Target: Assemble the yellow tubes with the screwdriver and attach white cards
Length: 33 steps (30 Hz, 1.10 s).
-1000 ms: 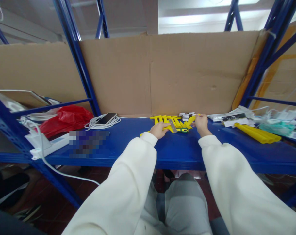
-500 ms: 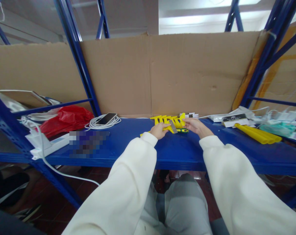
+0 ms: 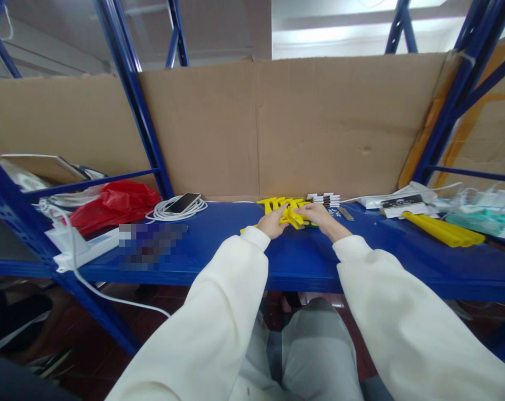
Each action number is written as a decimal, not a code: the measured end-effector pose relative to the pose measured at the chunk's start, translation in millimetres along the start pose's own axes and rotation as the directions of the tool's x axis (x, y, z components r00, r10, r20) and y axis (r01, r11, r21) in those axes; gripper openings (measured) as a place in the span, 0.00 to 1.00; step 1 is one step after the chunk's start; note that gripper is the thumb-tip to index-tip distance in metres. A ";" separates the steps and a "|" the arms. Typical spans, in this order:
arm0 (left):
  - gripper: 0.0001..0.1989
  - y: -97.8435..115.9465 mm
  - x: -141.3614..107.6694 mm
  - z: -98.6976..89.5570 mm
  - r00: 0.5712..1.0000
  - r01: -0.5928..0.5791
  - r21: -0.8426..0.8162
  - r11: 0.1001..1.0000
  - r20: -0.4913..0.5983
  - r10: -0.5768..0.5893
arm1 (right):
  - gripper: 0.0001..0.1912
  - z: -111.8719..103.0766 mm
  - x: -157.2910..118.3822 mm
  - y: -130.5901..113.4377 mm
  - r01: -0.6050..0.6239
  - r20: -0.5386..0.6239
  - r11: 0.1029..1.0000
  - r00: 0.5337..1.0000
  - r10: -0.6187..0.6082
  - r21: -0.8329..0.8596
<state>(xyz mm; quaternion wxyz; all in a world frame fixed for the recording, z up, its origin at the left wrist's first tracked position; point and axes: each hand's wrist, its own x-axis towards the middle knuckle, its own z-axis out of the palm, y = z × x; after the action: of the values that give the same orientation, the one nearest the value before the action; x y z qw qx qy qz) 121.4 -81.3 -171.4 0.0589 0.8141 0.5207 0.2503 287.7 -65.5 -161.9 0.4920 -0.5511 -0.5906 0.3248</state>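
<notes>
Both hands meet over a yellow plastic scraper piece [image 3: 295,219] at the middle of the blue shelf. My left hand [image 3: 271,223] grips it from the left, fingers closed. From the right, my right hand [image 3: 320,216] has its thumb and fingers pinched on the same piece. Several similar yellow pieces [image 3: 273,204] lie in a row just behind. Part of a green and yellow screwdriver handle [image 3: 312,224] shows under the right fingers. A flat metal blade [image 3: 345,213] lies right of my right hand. Small black and white parts [image 3: 324,199] are stacked behind it.
Yellow tubes [image 3: 442,229] and a black and white box [image 3: 403,205] lie to the right. On the left are a phone [image 3: 184,203] on a coiled white cable [image 3: 158,210], a red plastic bag [image 3: 119,203] and a white power strip [image 3: 89,249]. Cardboard [image 3: 319,122] stands behind the shelf.
My right hand has moved left onto the yellow piece in my left hand. The metal blade seen at that piece before no longer shows there. The blade on the right is now uncovered.
</notes>
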 end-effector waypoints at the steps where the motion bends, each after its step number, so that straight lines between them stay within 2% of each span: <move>1: 0.36 0.1 -0.1 0.0 1.000 -0.002 -0.001 1.000 -0.002 0.002 | 0.14 1.4 -1.2 -0.7 0.006 0.001 1.000 1.000 -0.006 -0.007; 10: 0.36 -3.3 2.0 2.6 1.000 -0.020 0.004 1.000 -0.017 0.020 | 0.17 4.7 -0.9 -0.5 0.044 -0.020 0.993 0.999 -0.046 -0.111; 14: 0.36 -3.5 2.6 2.4 1.000 -0.019 0.009 1.000 -0.020 0.019 | 0.17 5.5 2.4 4.8 0.102 -0.056 0.985 0.992 -0.111 -0.140; 20: 0.35 -2.3 0.7 1.1 0.999 -0.030 -0.004 1.000 -0.039 0.029 | 0.16 8.4 11.5 18.5 0.159 -0.084 0.983 0.982 -0.166 -0.093; 23: 0.32 -3.5 0.8 1.4 0.996 -0.073 0.003 0.997 -0.049 0.073 | 0.15 4.3 22.1 22.7 0.171 -0.155 0.982 0.971 -0.182 -0.079; 25: 0.30 -4.5 1.3 1.8 0.994 -0.096 0.025 0.995 -0.045 0.097 | 0.13 -4.5 29.0 24.2 0.142 -0.229 0.982 0.959 -0.168 -0.126; 27: 0.27 -5.2 1.9 2.0 0.994 -0.103 0.048 0.993 -0.038 0.105 | 0.12 -18.4 32.9 26.2 0.091 -0.304 0.959 0.936 -0.174 -0.270; 30: 0.23 -5.2 2.6 1.6 0.995 -0.092 0.070 0.993 -0.029 0.095 | 0.18 -43.3 32.0 32.7 -0.034 -0.363 0.843 0.911 -0.195 -0.537; 33: 0.21 -4.8 2.7 0.5 0.996 -0.072 0.077 0.994 -0.039 0.075 | 0.22 -63.9 29.9 43.7 -0.179 -0.397 0.741 0.909 -0.127 -0.647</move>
<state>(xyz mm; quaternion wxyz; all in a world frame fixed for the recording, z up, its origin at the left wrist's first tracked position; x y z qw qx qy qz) 118.6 -76.6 -172.6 0.0078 0.8290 0.5006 0.2492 364.9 -38.7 -176.2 0.3697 -0.7552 -0.5405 -0.0277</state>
